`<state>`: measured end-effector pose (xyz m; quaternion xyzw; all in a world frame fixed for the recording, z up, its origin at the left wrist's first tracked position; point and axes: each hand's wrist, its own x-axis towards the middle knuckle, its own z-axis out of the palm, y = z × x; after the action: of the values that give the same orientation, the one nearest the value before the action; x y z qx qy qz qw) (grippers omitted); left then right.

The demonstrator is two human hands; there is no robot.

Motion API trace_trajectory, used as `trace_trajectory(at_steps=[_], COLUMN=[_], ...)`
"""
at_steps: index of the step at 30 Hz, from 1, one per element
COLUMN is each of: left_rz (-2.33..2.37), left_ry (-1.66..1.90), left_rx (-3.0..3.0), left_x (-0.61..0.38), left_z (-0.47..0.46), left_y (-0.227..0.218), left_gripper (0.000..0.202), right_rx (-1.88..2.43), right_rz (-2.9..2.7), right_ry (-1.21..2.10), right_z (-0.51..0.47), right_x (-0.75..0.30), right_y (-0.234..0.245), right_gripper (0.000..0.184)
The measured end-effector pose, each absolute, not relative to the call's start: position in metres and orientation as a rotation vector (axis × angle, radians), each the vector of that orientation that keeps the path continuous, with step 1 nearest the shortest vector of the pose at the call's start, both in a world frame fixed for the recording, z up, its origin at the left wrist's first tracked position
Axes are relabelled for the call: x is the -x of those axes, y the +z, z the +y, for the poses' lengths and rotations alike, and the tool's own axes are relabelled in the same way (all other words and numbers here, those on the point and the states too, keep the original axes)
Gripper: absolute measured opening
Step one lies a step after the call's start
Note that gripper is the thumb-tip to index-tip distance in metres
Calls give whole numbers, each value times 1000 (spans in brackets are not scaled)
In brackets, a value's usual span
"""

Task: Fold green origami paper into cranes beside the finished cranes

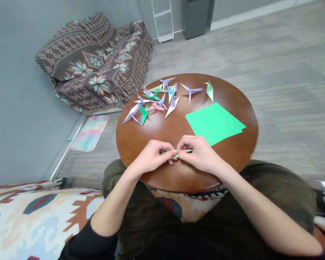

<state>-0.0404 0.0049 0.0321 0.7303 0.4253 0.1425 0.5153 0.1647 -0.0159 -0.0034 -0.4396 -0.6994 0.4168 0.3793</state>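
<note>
My left hand (153,156) and my right hand (199,153) meet over the near part of a round brown wooden table (233,151). Together they pinch a narrow folded strip of light green paper (176,154), most of it hidden by my fingers. Just beyond my right hand lies a flat stack of bright green paper sheets (215,122). At the far side of the table sit several folded paper cranes (157,101) in lilac, green, pink and pale blue, with one lilac crane (191,91) and one light green crane (209,90) apart to the right.
A sofa under a patterned brown blanket (97,61) stands at the back left by the grey wall. A pastel mat (90,132) lies on the floor left of the table. A patterned cushion (29,220) is at my left side. A dark bin (196,18) and white rack (162,20) stand at the back.
</note>
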Motion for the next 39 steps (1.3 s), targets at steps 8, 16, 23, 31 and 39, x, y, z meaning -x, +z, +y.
trace_trajectory(at_steps=[8, 16, 23, 31, 39], left_rz=[1096, 1118, 993, 879, 865], left_ry=[377, 733, 755, 527, 697], left_rx=[-1729, -1323, -1222, -1249, -1005], left_x=[55, 42, 16, 11, 5], left_z=[9, -4, -9, -10, -6], left_y=[34, 20, 12, 14, -3], left_gripper=[31, 34, 35, 44, 43], right_rx=[1192, 1176, 1076, 1089, 1131], right_rz=[-1709, -1417, -1289, -1323, -1261], right_ry=[1037, 1262, 1401, 1356, 1256], right_z=[-9, -7, -10, -5, -4], right_x=[-175, -174, -169, -180, -178], right_y=[-7, -3, 6, -3, -3], right_gripper=[10, 21, 31, 43, 36])
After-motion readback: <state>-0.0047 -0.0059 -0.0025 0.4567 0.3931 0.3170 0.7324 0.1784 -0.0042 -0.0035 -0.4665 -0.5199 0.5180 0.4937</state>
